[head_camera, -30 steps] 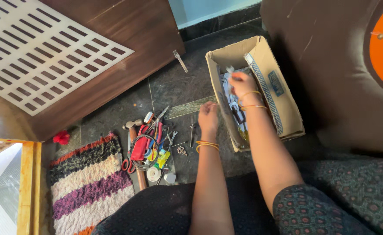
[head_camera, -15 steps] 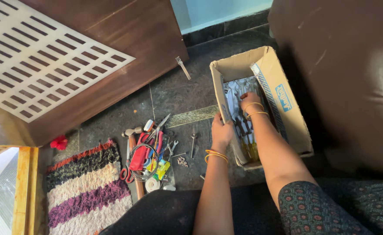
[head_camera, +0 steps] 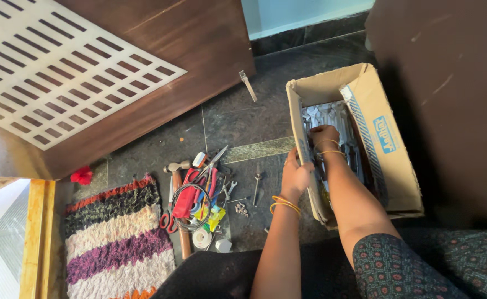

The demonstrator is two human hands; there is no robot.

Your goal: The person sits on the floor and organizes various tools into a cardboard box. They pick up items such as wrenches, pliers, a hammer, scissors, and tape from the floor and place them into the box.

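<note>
A wooden frame [head_camera: 33,238] is cut off by the left edge, and beside it a striped woven rug [head_camera: 113,235] in purple, cream, black and orange runs out of view at the bottom. Above them a white slotted panel [head_camera: 61,61] lies on a dark brown board [head_camera: 188,50], both cropped at the top. A small red flower [head_camera: 81,175] sits on the dark stone floor [head_camera: 238,119] at the board's edge.

Right of the rug lies a heap of tools [head_camera: 199,199]: a wooden-handled hammer [head_camera: 178,205], red-handled pliers, a coil of black wire, a roll of white tape and small loose spanners; the pieces underneath are too tangled to tell apart.

The left hand [head_camera: 296,176], gold bangles at the wrist, clasps the near wall of a cardboard box [head_camera: 390,166], thumb outside, fingers folded over the rim and hidden inside. The box stands on the floor before the person's knees, flaps up, corners creased. The right hand [head_camera: 324,135], also bangled, reaches down into it, resting on a row of metal spanners [head_camera: 332,113]; its fingers curl downward out of sight, so whether they hold anything cannot be told. The forearm covers much of the box's contents.

A dark brown cushion [head_camera: 454,99] fills the right, cropped. Patterned cloth [head_camera: 415,268] covers the knees below.
</note>
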